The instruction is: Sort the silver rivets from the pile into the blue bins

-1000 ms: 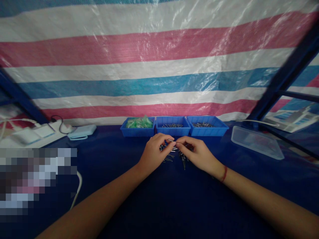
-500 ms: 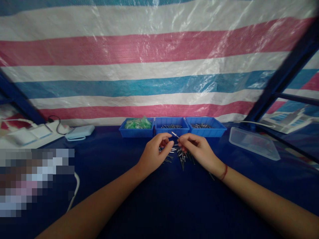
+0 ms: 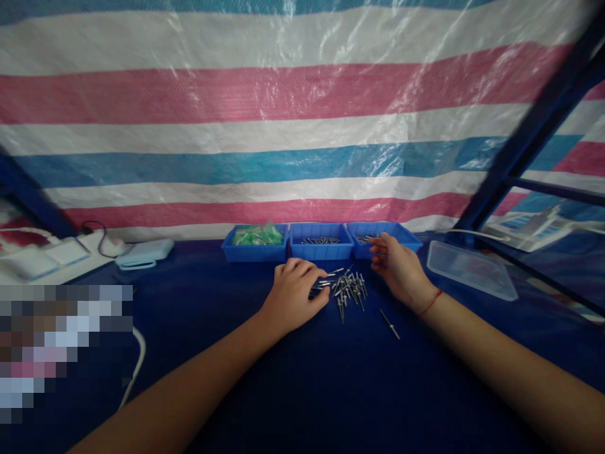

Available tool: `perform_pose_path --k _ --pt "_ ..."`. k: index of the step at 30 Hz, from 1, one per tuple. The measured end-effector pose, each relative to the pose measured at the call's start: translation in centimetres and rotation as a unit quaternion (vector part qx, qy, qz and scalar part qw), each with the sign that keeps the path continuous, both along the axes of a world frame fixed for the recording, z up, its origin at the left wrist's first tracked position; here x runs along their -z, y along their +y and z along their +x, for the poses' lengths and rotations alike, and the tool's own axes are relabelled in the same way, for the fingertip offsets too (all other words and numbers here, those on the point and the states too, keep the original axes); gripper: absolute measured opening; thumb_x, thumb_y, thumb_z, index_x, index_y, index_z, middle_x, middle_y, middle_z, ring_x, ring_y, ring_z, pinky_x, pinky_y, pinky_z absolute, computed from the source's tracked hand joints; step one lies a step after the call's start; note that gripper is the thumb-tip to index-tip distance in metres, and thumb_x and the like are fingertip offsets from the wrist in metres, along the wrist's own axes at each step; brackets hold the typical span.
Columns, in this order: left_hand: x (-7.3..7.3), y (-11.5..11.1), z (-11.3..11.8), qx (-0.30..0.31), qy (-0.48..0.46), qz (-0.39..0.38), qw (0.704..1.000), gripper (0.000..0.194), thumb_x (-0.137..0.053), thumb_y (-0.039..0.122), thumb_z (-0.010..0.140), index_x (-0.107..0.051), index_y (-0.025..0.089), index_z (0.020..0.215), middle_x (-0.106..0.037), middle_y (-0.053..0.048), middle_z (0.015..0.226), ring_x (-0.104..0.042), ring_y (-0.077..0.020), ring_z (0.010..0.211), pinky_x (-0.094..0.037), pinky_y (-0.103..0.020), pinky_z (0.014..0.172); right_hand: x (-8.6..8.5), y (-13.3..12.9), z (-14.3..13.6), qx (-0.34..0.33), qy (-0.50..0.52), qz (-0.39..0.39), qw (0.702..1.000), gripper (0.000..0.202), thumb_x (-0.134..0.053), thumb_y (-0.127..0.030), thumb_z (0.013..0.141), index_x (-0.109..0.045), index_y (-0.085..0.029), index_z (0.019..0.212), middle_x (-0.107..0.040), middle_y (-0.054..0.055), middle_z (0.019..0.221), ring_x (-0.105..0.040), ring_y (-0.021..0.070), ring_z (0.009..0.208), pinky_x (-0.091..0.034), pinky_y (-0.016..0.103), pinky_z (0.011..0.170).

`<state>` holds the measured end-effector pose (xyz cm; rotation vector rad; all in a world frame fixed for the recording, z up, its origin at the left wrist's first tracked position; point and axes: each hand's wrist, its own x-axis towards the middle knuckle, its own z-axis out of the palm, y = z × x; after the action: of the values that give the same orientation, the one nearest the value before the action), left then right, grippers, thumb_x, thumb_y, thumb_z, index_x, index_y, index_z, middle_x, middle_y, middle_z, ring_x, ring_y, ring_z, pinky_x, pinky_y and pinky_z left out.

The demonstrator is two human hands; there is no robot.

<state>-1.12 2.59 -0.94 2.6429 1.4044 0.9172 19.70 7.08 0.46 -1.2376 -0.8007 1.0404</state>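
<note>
A loose pile of silver blind rivets [image 3: 350, 287] lies on the dark blue table. My left hand [image 3: 293, 293] rests palm down at the pile's left side, thumb and forefinger apart around a few rivets, not closed on them. My right hand [image 3: 401, 268] hangs at the front edge of the right blue bin [image 3: 385, 249], fingers loosely bent and apart, with nothing visible in them. More rivets lie inside that bin, partly hidden by the fingers, and in the middle blue bin [image 3: 321, 252]. One single rivet [image 3: 390, 324] lies apart, nearer to me.
The left blue bin [image 3: 255, 253] holds green plastic bags. A clear plastic lid [image 3: 472, 271] lies at right, beside a blue metal frame post [image 3: 515, 126]. At left are a light blue case [image 3: 144, 253], a white power strip [image 3: 61, 261] and a white cable [image 3: 137, 366].
My right hand has moved right and away from my left hand to the right bin; the rivet it held is no longer visible in it. My left hand has lowered onto the pile's edge.
</note>
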Motion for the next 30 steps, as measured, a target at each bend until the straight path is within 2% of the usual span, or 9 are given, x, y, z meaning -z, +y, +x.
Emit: perform_pose_path --k 3,7,13,18,21,26,28,30 --pt "0.2 0.0 0.0 -0.021 0.023 -0.001 1.0 0.017 -0.057 0.027 0.082 -0.066 0.023 0.096 -0.065 -0.003 0.101 -0.049 -0.0242 0.102 -0.035 -0.04 0.083 0.2 -0.4 -0.6 -0.024 -0.028 0.017 0.999 0.021 -0.051 -0.036 0.077 -0.06 -0.018 0.07 -0.055 0.0 0.058 -0.046 0.0098 0.043 -0.038 0.024 0.041" --pt "0.3 0.2 -0.1 -0.022 0.029 -0.002 0.999 0.013 -0.056 0.026 0.084 -0.068 0.023 0.086 -0.065 -0.003 0.098 -0.049 -0.0236 0.1 -0.035 -0.04 0.082 0.9 -0.9 -1.4 -0.059 -0.125 0.064 0.988 0.026 -0.052 -0.041 0.075 -0.06 -0.017 0.068 -0.054 0.0 0.058 -0.047 0.0109 0.047 -0.036 0.024 0.044" --pt "0.2 0.3 -0.2 -0.02 0.036 -0.026 0.999 0.017 -0.051 0.028 0.088 -0.066 0.022 0.084 -0.067 -0.001 0.092 -0.051 -0.0219 0.095 -0.034 -0.037 0.079 1.5 -1.9 -2.6 -0.117 -0.294 0.125 0.94 0.033 -0.048 -0.041 0.082 -0.063 -0.016 0.068 -0.053 -0.001 0.055 -0.048 0.0122 0.051 -0.036 0.026 0.052" --pt "0.0 0.3 -0.2 -0.034 0.013 -0.018 0.999 0.017 -0.047 0.029 0.091 -0.063 0.023 0.09 -0.067 0.0 0.092 -0.052 -0.0205 0.094 -0.033 -0.036 0.079 1.3 -3.1 -3.3 -0.134 -0.357 0.178 0.907 0.028 -0.047 -0.035 0.085 -0.063 -0.017 0.07 -0.059 0.0 0.063 -0.054 0.0143 0.06 -0.04 0.027 0.058" --pt "-0.2 0.4 -0.3 -0.034 -0.032 -0.001 0.999 0.014 -0.048 0.027 0.091 -0.061 0.023 0.09 -0.067 0.001 0.091 -0.055 -0.0188 0.091 -0.034 -0.035 0.08 1.2 -3.4 -3.4 -0.161 -0.403 0.243 0.868 0.015 -0.052 -0.027 0.082 -0.063 -0.018 0.077 -0.064 0.002 0.073 -0.057 0.0151 0.067 -0.043 0.027 0.063" --pt "0.0 0.7 -0.4 0.033 -0.113 0.006 0.993 0.01 -0.056 0.025 0.086 -0.06 0.02 0.094 -0.067 -0.001 0.092 -0.06 -0.0168 0.087 -0.041 -0.033 0.08 1.1 -3.6 -3.4 -0.201 -0.478 0.341 0.784 0.009 -0.053 -0.018 0.082 -0.062 -0.02 0.081 -0.066 0.003 0.079 -0.058 0.0168 0.076 -0.044 0.031 0.074" --pt "0.2 0.8 -0.5 0.051 -0.164 -0.006 0.985 0.016 -0.06 0.026 0.083 -0.059 0.019 0.097 -0.067 -0.002 0.091 -0.061 -0.0159 0.084 -0.044 -0.03 0.078 1.1 -3.7 -3.5 -0.21 -0.495 0.355 0.765 0.011 -0.051 -0.016 0.084 -0.062 -0.02 0.082 -0.066 0.003 0.08 -0.057 0.0168 0.076 -0.043 0.031 0.074" --pt "0.2 0.8 -0.5 0.061 -0.205 -0.022 0.977 0.019 -0.062 0.026 0.082 -0.058 0.019 0.098 -0.067 -0.002 0.089 -0.063 -0.0146 0.08 -0.047 -0.028 0.076 1.0 -3.9 -3.5 -0.213 -0.501 0.359 0.758 0.011 -0.051 -0.015 0.085 -0.061 -0.019 0.083 -0.066 0.003 0.079 -0.056 0.0165 0.075 -0.043 0.031 0.073"
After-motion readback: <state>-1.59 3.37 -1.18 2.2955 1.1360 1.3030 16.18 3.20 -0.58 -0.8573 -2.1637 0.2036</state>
